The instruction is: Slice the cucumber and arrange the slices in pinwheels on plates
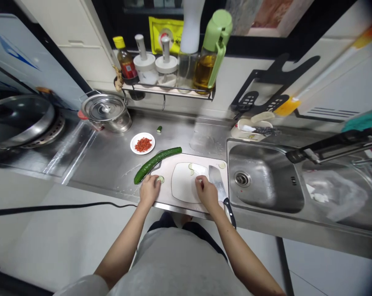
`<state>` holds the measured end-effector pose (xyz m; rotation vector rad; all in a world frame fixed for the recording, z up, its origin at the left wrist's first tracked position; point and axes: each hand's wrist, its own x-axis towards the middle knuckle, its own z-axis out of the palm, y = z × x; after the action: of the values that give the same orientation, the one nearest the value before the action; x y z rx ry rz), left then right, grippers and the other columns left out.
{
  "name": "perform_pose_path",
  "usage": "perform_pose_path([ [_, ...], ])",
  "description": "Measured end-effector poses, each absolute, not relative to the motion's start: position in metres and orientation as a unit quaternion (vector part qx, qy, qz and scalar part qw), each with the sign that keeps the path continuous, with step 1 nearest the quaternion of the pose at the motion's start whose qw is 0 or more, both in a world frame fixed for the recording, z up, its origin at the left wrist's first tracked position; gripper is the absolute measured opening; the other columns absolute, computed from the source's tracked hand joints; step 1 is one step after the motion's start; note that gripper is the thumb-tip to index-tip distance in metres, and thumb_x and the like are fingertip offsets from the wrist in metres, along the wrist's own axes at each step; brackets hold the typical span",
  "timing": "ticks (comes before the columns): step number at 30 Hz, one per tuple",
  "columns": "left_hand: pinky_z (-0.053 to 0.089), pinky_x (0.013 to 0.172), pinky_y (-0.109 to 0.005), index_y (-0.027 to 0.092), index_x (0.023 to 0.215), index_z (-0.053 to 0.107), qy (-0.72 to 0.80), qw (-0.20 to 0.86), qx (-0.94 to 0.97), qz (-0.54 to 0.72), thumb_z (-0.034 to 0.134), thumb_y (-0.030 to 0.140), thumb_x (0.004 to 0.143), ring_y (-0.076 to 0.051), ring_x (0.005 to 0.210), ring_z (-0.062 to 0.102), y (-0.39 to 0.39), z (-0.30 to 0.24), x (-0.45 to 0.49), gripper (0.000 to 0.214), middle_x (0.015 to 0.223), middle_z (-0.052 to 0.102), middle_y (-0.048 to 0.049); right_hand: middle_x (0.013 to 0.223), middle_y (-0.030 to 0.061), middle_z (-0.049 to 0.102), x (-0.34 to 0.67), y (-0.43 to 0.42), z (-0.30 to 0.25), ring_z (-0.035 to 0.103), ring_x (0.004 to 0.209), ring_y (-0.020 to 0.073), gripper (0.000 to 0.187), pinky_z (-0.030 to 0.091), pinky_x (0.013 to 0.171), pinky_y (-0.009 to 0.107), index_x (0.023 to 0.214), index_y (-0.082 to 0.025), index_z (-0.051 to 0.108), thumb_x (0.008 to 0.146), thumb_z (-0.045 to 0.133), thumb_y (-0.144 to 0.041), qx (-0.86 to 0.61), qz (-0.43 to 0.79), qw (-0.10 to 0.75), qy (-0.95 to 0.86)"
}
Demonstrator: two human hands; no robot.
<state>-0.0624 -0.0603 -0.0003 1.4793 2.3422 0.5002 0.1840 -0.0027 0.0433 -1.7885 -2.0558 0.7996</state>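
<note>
A long green cucumber (157, 163) lies slanted at the left edge of a pale cutting board (166, 194). A white square plate (184, 186) sits on the board with a thin cucumber slice (191, 167) near its far edge. My left hand (149, 189) rests by the cucumber's near end, fingers curled, touching a slice (161, 179). My right hand (207, 192) is on the plate, fingertips pinched at a slice (199, 179). A cleaver (218, 183) lies flat just right of that hand, black handle toward me.
A small white dish of red bits (142, 143) and a cucumber end (159, 129) sit behind the board. A lidded steel pot (106, 110) and a wok (18, 119) stand left. The sink (266, 181) is right. A rack of bottles (170, 88) hangs behind.
</note>
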Motion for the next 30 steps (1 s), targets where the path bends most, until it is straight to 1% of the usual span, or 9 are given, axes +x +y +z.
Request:
perform_pose_path([
  [3, 0.044, 0.076, -0.031, 0.023, 0.100, 0.070, 0.821, 0.153, 0.515, 0.194, 0.056, 0.030, 0.082, -0.022, 0.094, 0.058, -0.061, 0.003, -0.063, 0.023, 0.102, 0.063, -0.0069, 0.059, -0.0010, 0.055, 0.183, -0.006, 0.044, 0.054, 0.057, 0.0163, 0.037, 0.028, 0.055, 0.023, 0.102, -0.020, 0.060, 0.093, 0.032, -0.042, -0.614, 0.286, 0.144, -0.721],
  [7, 0.044, 0.077, -0.031, 0.021, 0.086, 0.071, 0.809, 0.178, 0.497, 0.258, 0.060, 0.030, 0.079, -0.019, 0.084, 0.057, -0.059, 0.008, -0.063, 0.015, 0.092, 0.065, -0.0055, 0.059, -0.0017, 0.055, 0.180, -0.012, 0.046, 0.054, 0.057, 0.0161, 0.035, 0.030, 0.055, 0.024, 0.104, -0.020, 0.059, 0.093, 0.033, -0.041, -0.606, 0.306, 0.135, -0.722],
  [12, 0.045, 0.070, -0.026, 0.017, 0.080, 0.067, 0.722, 0.367, 0.420, 0.409, 0.067, 0.039, 0.073, -0.012, 0.067, 0.055, -0.051, 0.030, -0.053, 0.022, 0.074, 0.065, -0.0013, 0.065, -0.0017, 0.058, 0.163, -0.015, 0.057, 0.055, 0.060, 0.0148, 0.031, 0.036, 0.058, 0.024, 0.107, -0.021, 0.060, 0.089, 0.042, -0.041, -0.587, 0.351, 0.163, -0.711],
  [16, 0.045, 0.069, -0.024, 0.016, 0.079, 0.065, 0.606, 0.520, 0.361, 0.482, 0.076, 0.037, 0.064, -0.011, 0.069, 0.057, -0.044, 0.059, -0.037, 0.028, 0.073, 0.065, -0.0005, 0.088, 0.0016, 0.064, 0.145, -0.007, 0.064, 0.056, 0.071, 0.0132, 0.033, 0.043, 0.064, 0.025, 0.109, -0.022, 0.059, 0.084, 0.050, -0.041, -0.526, 0.466, 0.238, -0.671],
  [19, 0.045, 0.072, -0.024, 0.016, 0.079, 0.065, 0.564, 0.574, 0.345, 0.484, 0.079, 0.037, 0.061, -0.011, 0.071, 0.058, -0.040, 0.077, -0.025, 0.030, 0.074, 0.065, -0.0003, 0.092, 0.0034, 0.064, 0.137, 0.001, 0.068, 0.057, 0.080, 0.0140, 0.029, 0.046, 0.066, 0.025, 0.100, -0.020, 0.060, 0.082, 0.052, -0.041, -0.469, 0.564, 0.269, -0.625],
  [23, 0.045, 0.069, -0.023, 0.016, 0.080, 0.065, 0.558, 0.588, 0.332, 0.483, 0.081, 0.040, 0.058, -0.011, 0.071, 0.058, -0.037, 0.083, -0.016, 0.037, 0.073, 0.064, -0.0005, 0.080, 0.0016, 0.062, 0.140, 0.008, 0.079, 0.056, 0.074, 0.0129, 0.020, 0.045, 0.063, 0.025, 0.080, -0.019, 0.057, 0.079, 0.055, -0.039, -0.469, 0.601, 0.289, -0.578],
  [26, 0.041, 0.060, -0.020, 0.018, 0.095, 0.064, 0.559, 0.627, 0.288, 0.460, 0.075, 0.052, 0.064, -0.010, 0.069, 0.058, -0.037, 0.079, -0.012, 0.047, 0.080, 0.066, -0.0024, 0.078, 0.0008, 0.062, 0.147, 0.011, 0.087, 0.055, 0.073, 0.0126, 0.016, 0.044, 0.064, 0.024, 0.077, -0.019, 0.056, 0.078, 0.055, -0.036, -0.478, 0.589, 0.289, -0.584],
  [28, 0.038, 0.055, -0.019, 0.019, 0.105, 0.061, 0.538, 0.689, 0.223, 0.430, 0.062, 0.063, 0.073, -0.011, 0.069, 0.059, -0.037, 0.075, -0.008, 0.054, 0.087, 0.067, -0.0052, 0.076, 0.0000, 0.061, 0.153, 0.012, 0.090, 0.054, 0.072, 0.0124, 0.015, 0.043, 0.065, 0.024, 0.076, -0.019, 0.057, 0.078, 0.055, -0.035, -0.476, 0.586, 0.281, -0.593],
  [30, 0.038, 0.054, -0.019, 0.020, 0.108, 0.060, 0.504, 0.747, 0.159, 0.404, 0.053, 0.065, 0.078, -0.011, 0.068, 0.059, -0.036, 0.071, -0.003, 0.055, 0.088, 0.067, -0.0064, 0.074, -0.0007, 0.060, 0.159, 0.012, 0.092, 0.053, 0.069, 0.0119, 0.015, 0.042, 0.064, 0.024, 0.076, -0.019, 0.057, 0.078, 0.055, -0.034, -0.469, 0.589, 0.273, -0.599],
])
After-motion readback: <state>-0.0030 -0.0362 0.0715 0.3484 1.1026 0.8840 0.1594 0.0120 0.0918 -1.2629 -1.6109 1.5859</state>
